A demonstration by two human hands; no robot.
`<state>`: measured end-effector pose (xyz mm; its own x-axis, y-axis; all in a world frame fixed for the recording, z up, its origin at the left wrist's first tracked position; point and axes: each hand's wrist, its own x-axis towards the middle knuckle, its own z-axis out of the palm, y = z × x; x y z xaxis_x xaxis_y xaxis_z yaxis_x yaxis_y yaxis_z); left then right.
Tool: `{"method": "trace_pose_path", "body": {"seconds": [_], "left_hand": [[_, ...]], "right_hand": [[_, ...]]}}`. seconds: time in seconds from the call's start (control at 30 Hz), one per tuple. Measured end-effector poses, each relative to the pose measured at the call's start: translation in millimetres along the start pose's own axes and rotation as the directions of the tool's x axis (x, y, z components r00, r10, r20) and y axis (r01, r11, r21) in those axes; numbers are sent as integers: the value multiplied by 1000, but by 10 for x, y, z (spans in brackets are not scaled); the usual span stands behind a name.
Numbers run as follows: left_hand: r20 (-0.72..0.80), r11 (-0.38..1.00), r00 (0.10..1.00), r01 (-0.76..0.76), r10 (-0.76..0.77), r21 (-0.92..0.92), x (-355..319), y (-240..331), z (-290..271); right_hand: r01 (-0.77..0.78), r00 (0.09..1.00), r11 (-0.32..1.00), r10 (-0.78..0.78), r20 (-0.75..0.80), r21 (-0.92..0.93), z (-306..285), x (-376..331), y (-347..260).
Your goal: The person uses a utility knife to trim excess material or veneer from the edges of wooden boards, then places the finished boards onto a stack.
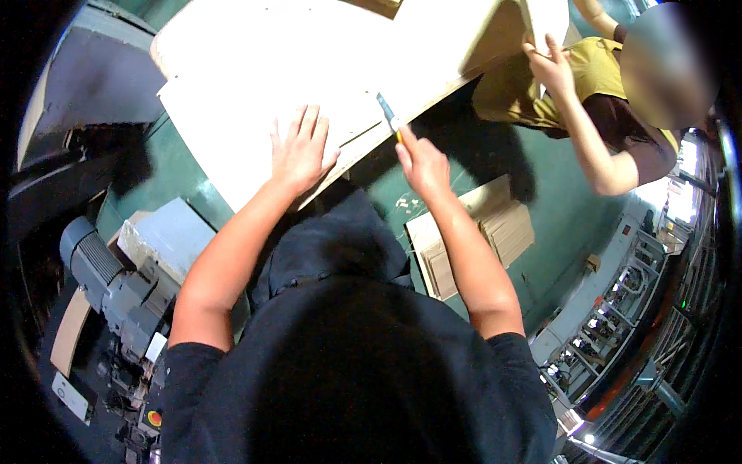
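A large pale wooden board (232, 85) lies brightly lit in front of me, with a second board edge showing along its near right side. My left hand (300, 158) rests flat on it, fingers stretched out and holding nothing. At the board's right edge, my right hand (427, 166) is closed round the yellow handle of a utility knife (386, 110). Its bluish blade points away from me and to the left, over the board's edge. Glare washes out much of the board's surface.
At the right, a co-worker in a yellow apron (599, 66) holds a pale board (544, 22). Flattened cardboard (506, 232) lies on the green floor (564, 209) below my right arm. A grey motor (97, 251) and machinery stand at left, a long machine (599, 325) at right.
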<state>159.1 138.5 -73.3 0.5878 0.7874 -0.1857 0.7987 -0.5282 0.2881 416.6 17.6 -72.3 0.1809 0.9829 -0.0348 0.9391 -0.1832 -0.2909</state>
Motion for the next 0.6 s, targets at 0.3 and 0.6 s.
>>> {"method": "trace_pose_path", "body": {"seconds": [0.3, 0.6], "left_hand": [[-36, 1000, 999, -11, 11, 2, -15, -13, 40], [1, 980, 981, -196, 196, 23, -69, 8, -21]], "right_hand": [[-112, 993, 945, 100, 56, 306, 137, -734, -151], [-314, 947, 844, 313, 76, 434, 58, -265, -422]]}}
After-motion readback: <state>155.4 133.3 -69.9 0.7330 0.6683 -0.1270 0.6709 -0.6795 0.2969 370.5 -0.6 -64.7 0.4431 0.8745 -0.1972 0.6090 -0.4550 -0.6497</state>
